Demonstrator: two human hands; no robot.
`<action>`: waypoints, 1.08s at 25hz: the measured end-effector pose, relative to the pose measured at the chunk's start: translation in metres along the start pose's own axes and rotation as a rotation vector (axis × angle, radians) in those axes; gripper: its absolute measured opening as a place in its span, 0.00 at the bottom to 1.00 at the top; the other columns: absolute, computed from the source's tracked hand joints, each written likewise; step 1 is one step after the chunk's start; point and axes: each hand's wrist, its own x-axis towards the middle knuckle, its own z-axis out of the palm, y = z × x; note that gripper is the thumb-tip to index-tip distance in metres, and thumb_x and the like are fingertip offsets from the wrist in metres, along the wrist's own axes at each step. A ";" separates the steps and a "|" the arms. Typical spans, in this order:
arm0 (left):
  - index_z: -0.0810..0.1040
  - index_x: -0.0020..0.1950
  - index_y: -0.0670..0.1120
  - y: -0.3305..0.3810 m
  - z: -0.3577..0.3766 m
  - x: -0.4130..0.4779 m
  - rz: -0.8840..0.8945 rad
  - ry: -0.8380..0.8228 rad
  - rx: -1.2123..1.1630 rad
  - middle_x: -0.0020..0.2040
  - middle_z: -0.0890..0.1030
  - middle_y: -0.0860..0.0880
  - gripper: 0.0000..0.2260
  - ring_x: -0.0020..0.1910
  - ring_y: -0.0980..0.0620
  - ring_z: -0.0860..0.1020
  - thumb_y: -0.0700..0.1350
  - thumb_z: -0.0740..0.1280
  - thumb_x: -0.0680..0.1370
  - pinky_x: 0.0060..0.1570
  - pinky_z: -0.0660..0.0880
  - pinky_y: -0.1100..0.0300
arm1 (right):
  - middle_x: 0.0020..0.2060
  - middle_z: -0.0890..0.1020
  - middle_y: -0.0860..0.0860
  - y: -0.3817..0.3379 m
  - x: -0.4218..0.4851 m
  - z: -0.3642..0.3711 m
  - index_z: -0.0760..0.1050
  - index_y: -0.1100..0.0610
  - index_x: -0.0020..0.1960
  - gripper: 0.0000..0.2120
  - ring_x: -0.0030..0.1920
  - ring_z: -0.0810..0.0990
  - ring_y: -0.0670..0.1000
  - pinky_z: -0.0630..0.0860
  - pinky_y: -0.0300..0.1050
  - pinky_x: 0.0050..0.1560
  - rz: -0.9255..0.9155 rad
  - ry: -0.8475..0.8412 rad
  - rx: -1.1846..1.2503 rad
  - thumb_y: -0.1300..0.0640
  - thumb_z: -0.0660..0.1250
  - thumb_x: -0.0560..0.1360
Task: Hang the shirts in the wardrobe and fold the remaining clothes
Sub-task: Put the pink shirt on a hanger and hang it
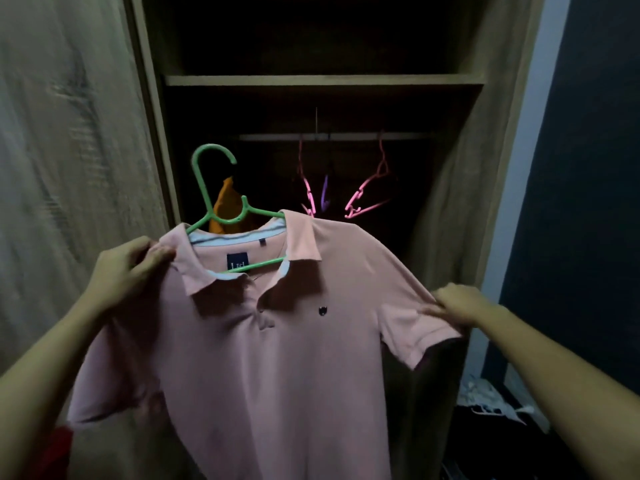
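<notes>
Two hands gripped the pink shirt at mid-frame, left hand pinching its shoulder, right hand pinching the sleeve, likely to square it on the green hanger before reaching the rail at upper centre.

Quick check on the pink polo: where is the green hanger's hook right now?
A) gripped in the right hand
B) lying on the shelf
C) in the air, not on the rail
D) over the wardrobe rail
C: the green hanger has its hook free in the air, left of the rail, while the left hand and right hand hold up the pink polo.
</notes>
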 end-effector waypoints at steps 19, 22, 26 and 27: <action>0.76 0.43 0.58 0.040 0.045 -0.007 0.023 -0.245 -0.223 0.39 0.78 0.68 0.08 0.39 0.65 0.75 0.60 0.62 0.72 0.39 0.68 0.73 | 0.49 0.82 0.58 -0.169 0.002 -0.152 0.74 0.53 0.47 0.20 0.54 0.77 0.62 0.65 0.48 0.44 -0.087 0.715 0.680 0.39 0.52 0.78; 0.76 0.44 0.55 -0.007 0.057 -0.039 -0.254 -0.230 -0.280 0.43 0.80 0.57 0.12 0.43 0.56 0.76 0.61 0.65 0.68 0.45 0.72 0.61 | 0.48 0.82 0.57 -0.154 0.003 -0.161 0.75 0.52 0.45 0.18 0.53 0.78 0.61 0.66 0.48 0.44 -0.125 0.738 0.709 0.40 0.54 0.78; 0.80 0.49 0.42 -0.034 0.072 -0.080 -0.471 -0.326 -0.325 0.44 0.82 0.45 0.12 0.45 0.52 0.76 0.48 0.73 0.71 0.43 0.74 0.57 | 0.48 0.82 0.58 -0.126 0.005 -0.163 0.77 0.54 0.46 0.19 0.54 0.78 0.61 0.67 0.48 0.44 -0.069 0.782 0.757 0.40 0.56 0.77; 0.80 0.47 0.41 -0.036 0.073 -0.081 -0.517 -0.235 -0.328 0.41 0.81 0.44 0.08 0.44 0.52 0.75 0.44 0.72 0.73 0.39 0.73 0.59 | 0.47 0.82 0.57 -0.123 0.005 -0.161 0.76 0.54 0.45 0.19 0.54 0.78 0.61 0.66 0.47 0.44 -0.049 0.788 0.749 0.40 0.56 0.77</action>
